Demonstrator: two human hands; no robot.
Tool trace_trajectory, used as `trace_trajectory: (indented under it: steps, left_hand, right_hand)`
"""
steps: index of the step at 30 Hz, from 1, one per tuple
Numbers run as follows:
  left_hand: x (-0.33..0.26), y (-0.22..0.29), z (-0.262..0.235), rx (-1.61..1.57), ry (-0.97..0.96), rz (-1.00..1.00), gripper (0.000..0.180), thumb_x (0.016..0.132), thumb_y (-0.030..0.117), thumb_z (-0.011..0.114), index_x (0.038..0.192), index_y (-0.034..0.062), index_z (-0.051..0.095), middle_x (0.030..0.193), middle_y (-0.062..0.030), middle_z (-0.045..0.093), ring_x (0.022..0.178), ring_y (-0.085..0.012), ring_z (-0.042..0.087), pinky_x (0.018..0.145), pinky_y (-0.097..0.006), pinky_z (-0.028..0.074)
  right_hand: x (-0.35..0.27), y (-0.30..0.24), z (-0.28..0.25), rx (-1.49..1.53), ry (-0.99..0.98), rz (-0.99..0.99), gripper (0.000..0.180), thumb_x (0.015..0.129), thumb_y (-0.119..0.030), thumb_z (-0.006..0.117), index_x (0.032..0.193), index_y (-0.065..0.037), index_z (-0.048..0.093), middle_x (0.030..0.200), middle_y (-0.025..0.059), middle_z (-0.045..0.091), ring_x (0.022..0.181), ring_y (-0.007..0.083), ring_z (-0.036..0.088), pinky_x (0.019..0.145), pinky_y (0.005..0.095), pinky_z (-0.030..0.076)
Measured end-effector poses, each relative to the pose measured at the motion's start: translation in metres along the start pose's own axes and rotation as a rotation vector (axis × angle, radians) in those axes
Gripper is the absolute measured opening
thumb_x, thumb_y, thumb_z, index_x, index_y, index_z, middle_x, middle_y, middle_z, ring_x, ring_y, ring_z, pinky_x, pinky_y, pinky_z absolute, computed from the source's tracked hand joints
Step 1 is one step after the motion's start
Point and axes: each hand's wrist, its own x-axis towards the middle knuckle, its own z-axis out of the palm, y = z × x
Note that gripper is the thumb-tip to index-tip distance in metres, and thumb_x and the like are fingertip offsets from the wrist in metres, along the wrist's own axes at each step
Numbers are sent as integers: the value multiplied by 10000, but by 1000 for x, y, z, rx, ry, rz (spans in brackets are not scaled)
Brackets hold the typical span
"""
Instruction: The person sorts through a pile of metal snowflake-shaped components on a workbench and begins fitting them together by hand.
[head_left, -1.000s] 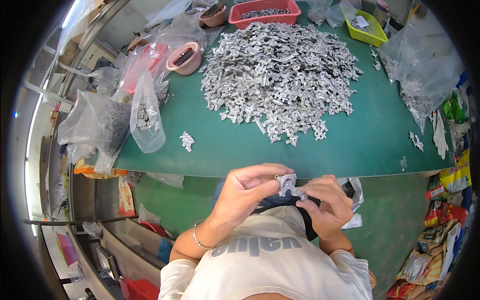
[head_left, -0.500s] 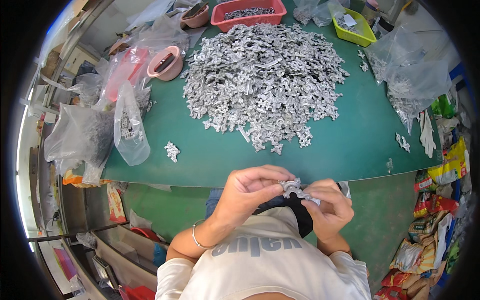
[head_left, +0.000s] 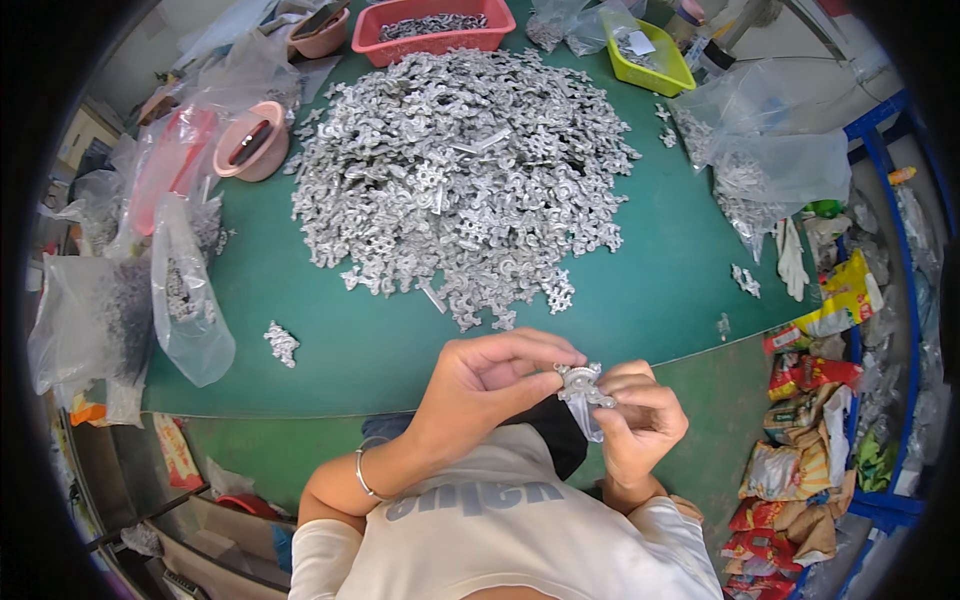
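Just below the centre of the frame, the left hand and the right hand meet at one small grey metal part, which is held up in front of the pale shirt, near the front edge of the green tabletop. The left grip is pinched, thumb against fingertips, on the upper left side of the part; the right grip is closed on its lower right side, fingers curled. A translucent shape shows right under the part; whether it is attached or lies behind cannot be told. A thin bracelet circles the left wrist.

From the centre to the upper edge of the frame spreads a broad heap of similar grey parts, well apart from the small cluster at left and another at right. At the top, behind the heap, stands a red tub of parts, with a yellow-green basket to its right. In the upper left, a pink bowl holds a dark object. A clear bag lies on the left; a white glove hangs near the tabletop's right end.
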Motion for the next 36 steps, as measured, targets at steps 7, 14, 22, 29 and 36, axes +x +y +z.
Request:
trace_trajectory:
  steps: [7,14,22,29,36]
  left_hand:
    - [-6,4,-11,-61,-82,40,184,823,-61,534,1001,-76,576,1068,-145,544,986,-172,539,886,-304,432]
    - [-24,19,-17,-68,-86,67,194,794,-95,527,982,-82,569,1051,-177,541,976,-202,546,859,-319,449]
    - [-34,18,-28,-173,-19,-68,185,811,-21,567,994,-53,559,1066,-163,545,941,-195,575,805,-295,500]
    - [-39,9,-36,-212,0,-56,200,816,-5,576,1012,-42,562,1086,-137,541,999,-186,543,824,-296,479]
    - [-49,-5,-49,-87,19,2,220,809,-45,564,1029,-38,568,1130,-117,498,1040,-161,484,865,-299,417]
  right_hand:
    - [-8,-4,16,-44,23,-59,236,665,63,705,820,8,535,753,152,623,724,264,575,650,358,455]
    - [-14,-11,38,-39,30,-106,226,679,25,712,808,-2,528,733,150,620,704,260,578,645,353,457]
    - [-18,-14,51,-30,23,-72,236,674,18,720,816,8,532,737,148,620,709,260,580,651,353,461]
    - [-24,-8,53,-138,-2,-96,229,675,48,698,838,9,543,763,144,620,706,256,578,643,352,459]
    - [-25,-5,51,-508,-148,-341,253,602,88,674,814,-41,623,806,138,613,698,259,570,617,338,444]
